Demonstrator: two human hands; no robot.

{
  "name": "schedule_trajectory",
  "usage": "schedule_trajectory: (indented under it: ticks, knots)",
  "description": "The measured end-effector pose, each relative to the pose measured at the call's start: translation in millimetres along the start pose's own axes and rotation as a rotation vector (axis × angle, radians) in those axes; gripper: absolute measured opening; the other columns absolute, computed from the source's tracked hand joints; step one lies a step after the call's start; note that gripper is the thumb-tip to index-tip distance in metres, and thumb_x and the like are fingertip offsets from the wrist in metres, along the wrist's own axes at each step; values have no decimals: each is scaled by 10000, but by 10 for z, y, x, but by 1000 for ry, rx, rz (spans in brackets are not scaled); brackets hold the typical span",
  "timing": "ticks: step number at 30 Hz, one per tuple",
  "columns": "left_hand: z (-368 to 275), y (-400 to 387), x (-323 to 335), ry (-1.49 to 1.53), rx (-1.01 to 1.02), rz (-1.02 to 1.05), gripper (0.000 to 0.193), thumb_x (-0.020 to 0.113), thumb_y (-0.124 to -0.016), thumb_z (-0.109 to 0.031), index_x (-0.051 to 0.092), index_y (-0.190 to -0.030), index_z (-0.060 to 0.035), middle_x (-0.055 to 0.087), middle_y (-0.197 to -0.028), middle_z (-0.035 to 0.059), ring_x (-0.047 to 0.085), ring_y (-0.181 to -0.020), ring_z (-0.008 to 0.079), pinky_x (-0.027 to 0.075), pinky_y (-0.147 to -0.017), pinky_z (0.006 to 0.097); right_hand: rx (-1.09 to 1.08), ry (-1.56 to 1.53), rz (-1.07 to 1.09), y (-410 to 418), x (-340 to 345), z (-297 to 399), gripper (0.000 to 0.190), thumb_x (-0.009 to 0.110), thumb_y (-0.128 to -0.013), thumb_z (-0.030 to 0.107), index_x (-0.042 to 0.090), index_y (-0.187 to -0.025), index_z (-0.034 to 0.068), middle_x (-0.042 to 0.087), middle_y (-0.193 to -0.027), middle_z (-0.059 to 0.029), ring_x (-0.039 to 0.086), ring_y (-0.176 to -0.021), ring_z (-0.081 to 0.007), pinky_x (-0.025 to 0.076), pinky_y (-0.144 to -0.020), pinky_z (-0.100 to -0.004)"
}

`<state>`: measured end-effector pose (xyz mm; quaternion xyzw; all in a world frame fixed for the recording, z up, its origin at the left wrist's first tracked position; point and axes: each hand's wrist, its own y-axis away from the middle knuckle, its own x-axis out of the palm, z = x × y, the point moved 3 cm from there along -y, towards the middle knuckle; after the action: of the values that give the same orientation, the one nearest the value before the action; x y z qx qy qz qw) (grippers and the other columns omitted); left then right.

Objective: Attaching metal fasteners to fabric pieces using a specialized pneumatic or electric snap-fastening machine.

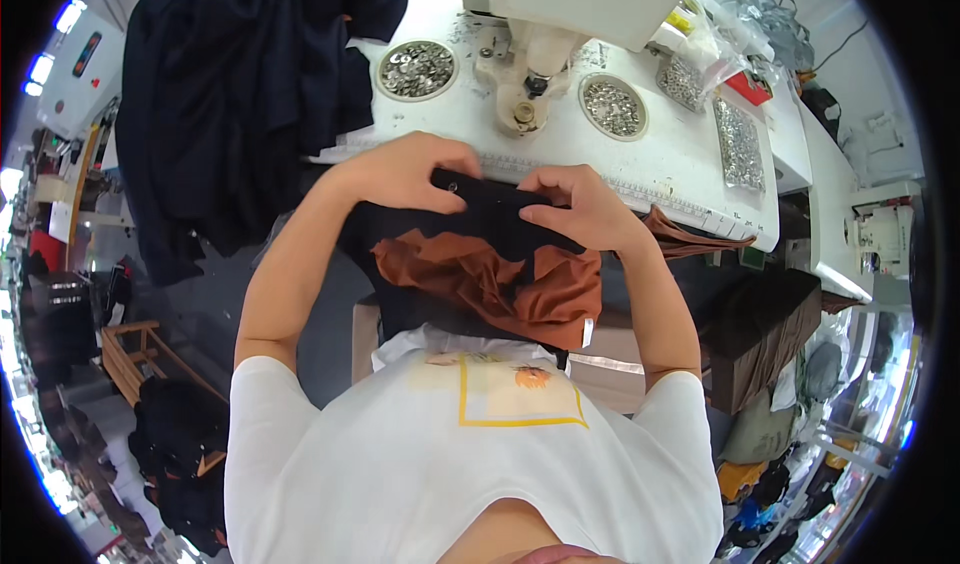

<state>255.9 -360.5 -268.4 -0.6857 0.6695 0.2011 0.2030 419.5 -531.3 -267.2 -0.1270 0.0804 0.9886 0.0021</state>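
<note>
Both hands hold the edge of a dark navy garment just before the table's front edge. My left hand pinches it near a small metal snap part. On the other side, my right hand grips the same edge between thumb and fingers. Rust-brown lining with a small white label hangs over my lap. Beyond the hands stands a snap-fastening press, its lower die bare. A round dish of metal snap parts lies left of it, another dish of smaller parts right.
A pile of navy garments covers the table's left side and hangs over its edge. Bags of metal parts lie at the right. A measuring tape runs along the front edge. A brown box stands at lower right, a wooden stool at left.
</note>
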Motion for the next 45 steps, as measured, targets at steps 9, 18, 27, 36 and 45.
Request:
schedule_trajectory:
  ticks: [9, 18, 27, 36, 45]
  knots:
    - [-893, 579, -147, -8, 59, -151, 198, 747, -801, -107, 630, -901, 18, 623, -750, 131, 582, -675, 212, 468, -646, 317, -17, 651, 151, 506, -76, 167, 341, 786, -767, 110, 637, -1044, -23, 647, -865, -142, 637, -762, -311, 504, -714, -352]
    - [-1357, 1086, -142, -132, 217, -341, 282, 824, -700, -169, 576, -704, -35, 537, -634, 103, 566, -576, 282, 403, -502, 352, -233, 500, -131, 1977, -502, 794, 380, 856, -720, 267, 562, -697, 28, 489, -578, -109, 484, -497, -271, 460, -557, -323]
    - [435, 617, 739, 347, -431, -71, 170, 735, -835, -125, 673, -902, 18, 631, -698, 37, 525, -649, 72, 458, -597, 279, 231, 689, -291, 906, -731, -837, 224, 734, -830, 226, 671, -843, 12, 650, -768, -191, 623, -733, -370, 494, -691, -417]
    - [417, 424, 716, 302, -401, -123, 191, 723, -829, -115, 664, -937, 32, 652, -738, 74, 541, -684, 87, 466, -627, 285, 62, 857, -629, -584, -1419, -847, 143, 658, -853, 157, 714, -963, 86, 706, -930, -111, 675, -872, -307, 528, -774, -424]
    - [442, 397, 666, 281, -414, -129, 194, 723, -828, -116, 667, -937, 34, 666, -742, 88, 557, -672, 105, 471, -624, 289, 169, 975, -531, -779, -1410, -843, 97, 660, -826, 157, 716, -891, 110, 705, -837, -115, 669, -839, -327, 525, -753, -438]
